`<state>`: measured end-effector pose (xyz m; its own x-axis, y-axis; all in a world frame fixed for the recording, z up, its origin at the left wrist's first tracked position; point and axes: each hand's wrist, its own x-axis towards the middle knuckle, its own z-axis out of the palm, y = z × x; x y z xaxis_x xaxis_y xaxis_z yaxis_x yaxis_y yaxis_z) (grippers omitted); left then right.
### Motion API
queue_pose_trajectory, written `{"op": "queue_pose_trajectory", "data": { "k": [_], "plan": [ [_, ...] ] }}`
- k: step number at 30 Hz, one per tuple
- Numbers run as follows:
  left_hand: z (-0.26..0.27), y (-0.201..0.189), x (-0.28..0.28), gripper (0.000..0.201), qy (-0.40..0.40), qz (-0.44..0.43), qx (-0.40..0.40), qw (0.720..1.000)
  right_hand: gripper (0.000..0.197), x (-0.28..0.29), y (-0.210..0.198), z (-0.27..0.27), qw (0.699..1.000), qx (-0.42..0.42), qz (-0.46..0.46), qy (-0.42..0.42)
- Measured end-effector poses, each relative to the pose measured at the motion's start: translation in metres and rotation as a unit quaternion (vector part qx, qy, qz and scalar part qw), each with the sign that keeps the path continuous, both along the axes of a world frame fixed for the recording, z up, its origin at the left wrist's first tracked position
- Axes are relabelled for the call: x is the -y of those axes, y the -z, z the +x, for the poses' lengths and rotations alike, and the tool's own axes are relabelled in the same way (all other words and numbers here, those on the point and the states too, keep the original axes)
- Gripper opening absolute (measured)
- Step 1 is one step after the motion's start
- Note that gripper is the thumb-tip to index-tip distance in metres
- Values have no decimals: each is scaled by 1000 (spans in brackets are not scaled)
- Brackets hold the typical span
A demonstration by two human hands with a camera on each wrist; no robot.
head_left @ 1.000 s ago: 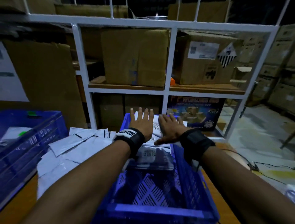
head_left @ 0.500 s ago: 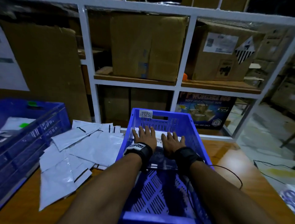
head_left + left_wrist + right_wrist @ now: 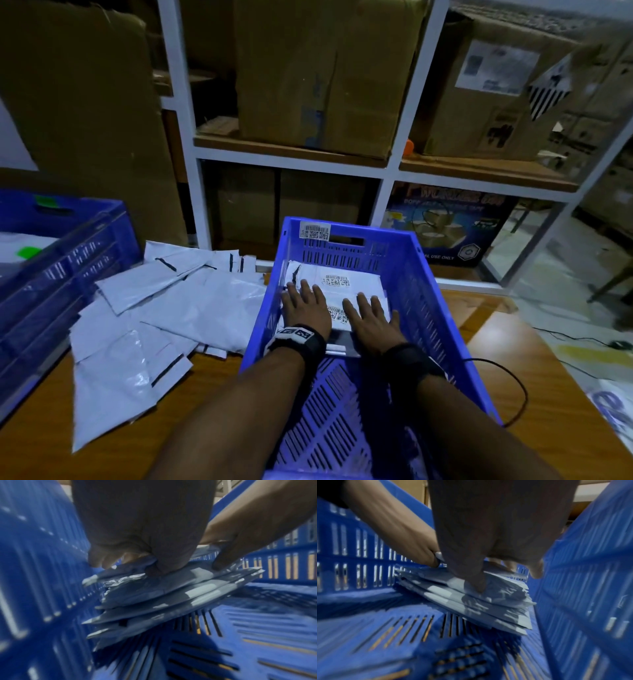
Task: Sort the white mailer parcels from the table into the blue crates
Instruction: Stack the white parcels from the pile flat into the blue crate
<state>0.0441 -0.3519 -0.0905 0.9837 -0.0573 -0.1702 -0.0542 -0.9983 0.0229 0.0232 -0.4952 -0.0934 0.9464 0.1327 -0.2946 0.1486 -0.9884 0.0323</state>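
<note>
Both hands lie flat, fingers straight, on the stack of mailers (image 3: 346, 284) at the far end of the blue crate (image 3: 442, 335): left hand (image 3: 306, 308) beside right hand (image 3: 371, 322), gripping nothing (palms pressing down). At ten o'clock, loose mailers (image 3: 164, 315) cover the table (image 3: 534, 370); beyond them, at nine o'clock, sits a second blue crate (image 3: 68, 260).

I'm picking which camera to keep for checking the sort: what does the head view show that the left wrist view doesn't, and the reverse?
Only the head view shows the loose mailers on the table, the second crate at left, and the barcode labels on the stack's top. Only the left wrist view shows the stack's layered edges above the slotted crate floor. Both show the left hand and right hand pressing flat on the stack inside the blue crate.
</note>
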Motion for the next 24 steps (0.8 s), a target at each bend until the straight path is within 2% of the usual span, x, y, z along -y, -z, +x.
{"op": "queue_pose_trajectory", "data": {
  "k": [3,6,8,13,17,24],
  "plan": [
    [-6,-5,4,82,-1,17,-25,1000,75,3,1,-4,1000,-20,18,3],
    [-13,-4,10,109,59,42,-72,995,77,1,2,-5,999,-29,33,5],
    [-14,5,11,117,93,41,-95,990,77,-3,3,-3,998,-33,43,8],
    [-13,18,5,119,100,37,-98,990,80,-7,8,-1,998,-34,52,5],
    [-13,27,5,128,101,39,-84,991,84,-1,11,0,998,-36,48,-3],
    [-15,42,-3,137,107,16,-69,992,105,6,28,3,998,-42,45,1]
  ]
}}
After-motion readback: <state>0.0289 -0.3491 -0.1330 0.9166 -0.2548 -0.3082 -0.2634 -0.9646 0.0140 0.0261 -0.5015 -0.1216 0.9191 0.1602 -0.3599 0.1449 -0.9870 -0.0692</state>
